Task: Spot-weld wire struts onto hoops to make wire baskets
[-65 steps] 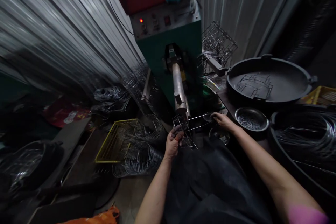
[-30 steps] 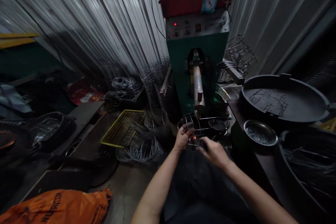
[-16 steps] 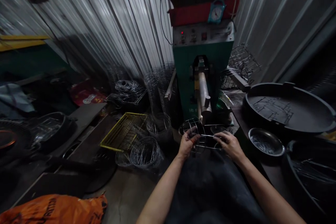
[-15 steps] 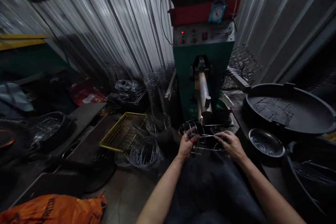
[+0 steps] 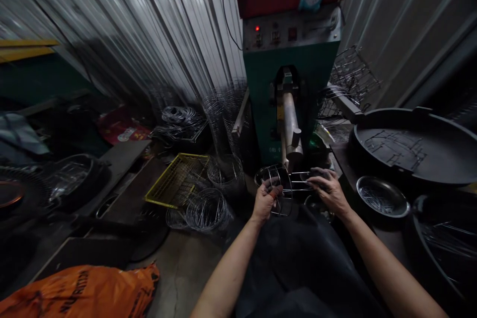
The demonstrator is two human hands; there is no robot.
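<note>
My left hand (image 5: 267, 198) is closed on a round wire frame (image 5: 285, 203) of curved and crossing metal wires. My right hand (image 5: 328, 190) has its fingers closed round the right ends of thin straight wires (image 5: 301, 182) that reach across to the frame. Just above both hands, the metal arm (image 5: 290, 119) of a green machine (image 5: 263, 79) points down toward the wire frame. Whether its tip touches the wires cannot be made out in the dim light.
Left of the machine are a yellow wire basket (image 5: 160, 198) and wire coils (image 5: 208, 211). On the right stand a large black pan (image 5: 450, 154), a small metal bowl (image 5: 404, 208) with thin pieces and a dark tub (image 5: 417, 231). An orange bag (image 5: 112, 290) lies lower left.
The view has shifted slightly. The wire frame has turned in my left hand, and its straight wires now lie side by side toward my right hand, which has moved a little upward.
</note>
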